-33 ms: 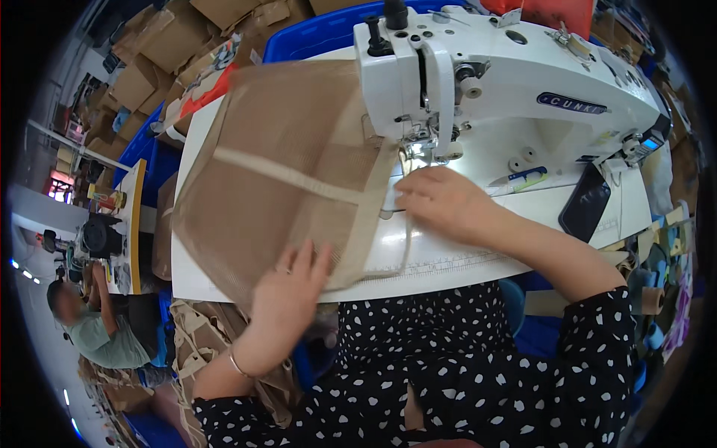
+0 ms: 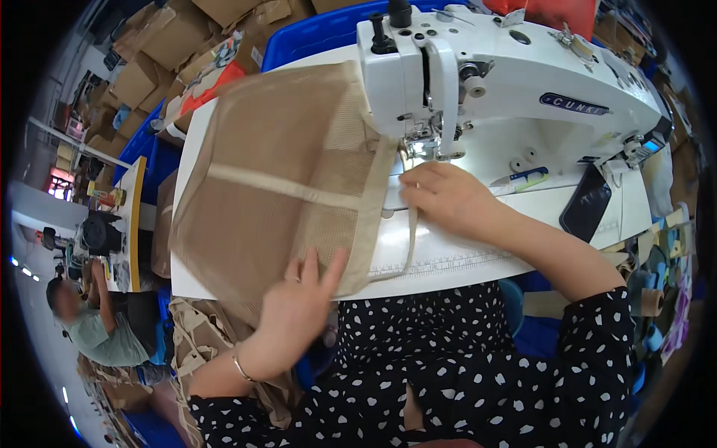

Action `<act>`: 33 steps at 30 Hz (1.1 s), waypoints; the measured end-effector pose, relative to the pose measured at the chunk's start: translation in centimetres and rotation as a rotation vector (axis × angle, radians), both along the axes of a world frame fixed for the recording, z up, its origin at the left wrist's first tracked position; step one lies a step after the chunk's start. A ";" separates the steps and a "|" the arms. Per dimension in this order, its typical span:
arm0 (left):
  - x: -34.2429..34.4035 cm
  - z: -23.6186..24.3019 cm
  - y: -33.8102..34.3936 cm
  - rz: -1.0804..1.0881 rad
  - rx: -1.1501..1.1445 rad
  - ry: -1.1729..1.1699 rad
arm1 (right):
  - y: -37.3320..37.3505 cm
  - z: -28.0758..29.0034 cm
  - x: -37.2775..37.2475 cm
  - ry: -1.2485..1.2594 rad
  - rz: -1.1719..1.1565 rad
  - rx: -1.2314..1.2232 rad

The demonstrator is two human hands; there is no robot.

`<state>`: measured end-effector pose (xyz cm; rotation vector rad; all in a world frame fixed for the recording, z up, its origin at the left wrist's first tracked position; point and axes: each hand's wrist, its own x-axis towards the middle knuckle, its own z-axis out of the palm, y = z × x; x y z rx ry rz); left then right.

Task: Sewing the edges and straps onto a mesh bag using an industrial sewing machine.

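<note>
A brown mesh fabric piece (image 2: 254, 142) with beige binding bands lies across the sewing machine's white bed, its right border running up to the presser foot (image 2: 424, 148). On the mesh near the table's front edge, my left hand (image 2: 295, 302) rests with fingers spread. My right hand (image 2: 455, 200) is just in front of the presser foot, fingertips pinched on a narrow beige tape (image 2: 411, 243). That tape trails below the hand toward the front edge. The white sewing machine (image 2: 515, 82) stands over the work; its needle is hard to make out.
Right of my right hand lie thread snips (image 2: 529, 178), two small bobbins (image 2: 523, 160) and a black phone (image 2: 585, 203). A ruler strip (image 2: 448, 261) runs along the front edge. Behind are a blue bin (image 2: 314, 41) and cardboard boxes (image 2: 153, 45). A person (image 2: 108, 336) sits far left.
My left hand has slid slightly to the right, and the mesh has shifted and creased a little differently. My right hand stays near the presser foot with the tape.
</note>
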<state>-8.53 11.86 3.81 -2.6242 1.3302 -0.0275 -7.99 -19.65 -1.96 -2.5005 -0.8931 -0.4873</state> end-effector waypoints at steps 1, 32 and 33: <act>-1.3 0.1 -0.6 -0.005 0.098 -0.047 | -0.3 -0.3 0.2 -0.051 -0.147 -0.091; 0.7 -0.5 -4.8 -0.198 -0.139 0.723 | -1.4 -1.0 -0.5 0.012 -0.296 -0.027; 0.5 -0.5 -5.0 -0.183 -0.108 0.748 | -1.4 -1.0 -0.5 0.008 -0.303 -0.022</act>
